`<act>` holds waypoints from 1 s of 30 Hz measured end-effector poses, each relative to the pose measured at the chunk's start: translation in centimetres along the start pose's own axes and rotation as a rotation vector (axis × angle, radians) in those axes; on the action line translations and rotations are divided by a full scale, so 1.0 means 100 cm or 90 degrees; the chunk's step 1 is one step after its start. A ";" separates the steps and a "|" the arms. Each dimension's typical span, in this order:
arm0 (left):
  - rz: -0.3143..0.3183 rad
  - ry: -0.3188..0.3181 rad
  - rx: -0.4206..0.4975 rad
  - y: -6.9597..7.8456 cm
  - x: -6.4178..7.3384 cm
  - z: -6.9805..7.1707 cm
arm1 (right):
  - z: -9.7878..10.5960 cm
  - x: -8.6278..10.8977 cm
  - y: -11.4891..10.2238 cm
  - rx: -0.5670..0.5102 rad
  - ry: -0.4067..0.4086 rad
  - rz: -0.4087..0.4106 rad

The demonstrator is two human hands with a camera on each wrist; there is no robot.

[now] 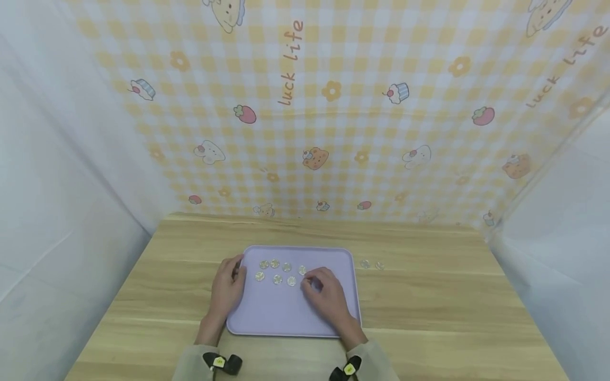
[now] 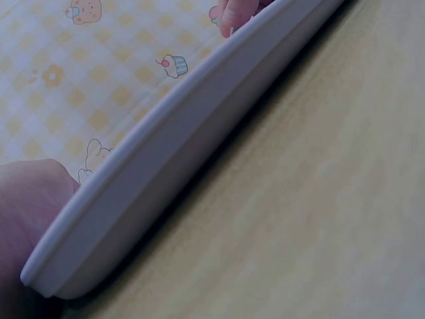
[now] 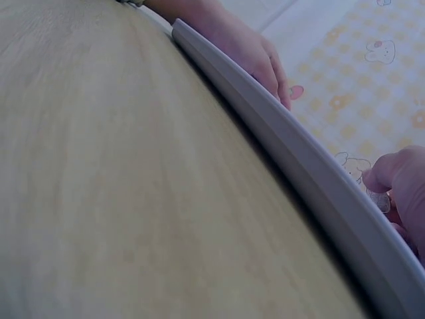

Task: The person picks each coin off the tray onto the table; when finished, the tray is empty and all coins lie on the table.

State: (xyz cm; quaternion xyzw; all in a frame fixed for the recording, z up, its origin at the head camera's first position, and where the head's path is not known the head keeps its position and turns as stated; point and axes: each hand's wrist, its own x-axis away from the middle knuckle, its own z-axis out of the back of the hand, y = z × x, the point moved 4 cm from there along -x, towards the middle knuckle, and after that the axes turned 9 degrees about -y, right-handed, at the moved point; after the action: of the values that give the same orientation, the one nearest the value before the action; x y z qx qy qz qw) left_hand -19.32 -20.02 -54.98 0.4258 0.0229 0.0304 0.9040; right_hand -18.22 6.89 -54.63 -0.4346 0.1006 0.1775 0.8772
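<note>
Backdrop cloth (image 1: 367, 127): yellow-and-white check, seen in all three views.
Lettering (image 1: 290, 59): brown "luck life", written twice, at upper centre and upper right, climbing upward.
Sweet prints: pink-red strawberries (image 1: 245, 114) with green tops, and cupcakes (image 1: 397, 93) in blue-striped cases.
Animal prints: brown bears (image 1: 315, 159) and pale creatures (image 1: 417, 156), one bear near the middle.
Flowers (image 1: 331, 91): orange-tan, scattered over the check.
Sides: a left sheet (image 1: 71, 159) and a right sheet (image 1: 562, 222), both white, flanking the tabletop (image 1: 429, 301).
Tabletop: light wood grain, streaks running sideways in the head view, far edge meeting the backdrop cloth.
</note>
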 end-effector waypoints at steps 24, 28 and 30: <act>-0.003 -0.002 0.006 0.000 0.000 0.000 | 0.053 -0.007 0.027 -0.065 0.083 -0.068; -0.004 -0.002 0.010 -0.001 0.000 0.000 | 0.062 -0.007 0.034 -0.041 0.113 -0.083; -0.004 -0.001 0.009 -0.001 0.000 -0.001 | 0.068 -0.007 0.039 -0.029 0.121 -0.097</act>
State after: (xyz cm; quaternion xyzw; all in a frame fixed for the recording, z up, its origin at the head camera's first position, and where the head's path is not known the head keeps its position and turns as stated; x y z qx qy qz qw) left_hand -19.37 -20.02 -55.08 0.4322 0.0239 0.0273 0.9011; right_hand -20.28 14.34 -53.09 -0.4759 0.1461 0.0705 0.8644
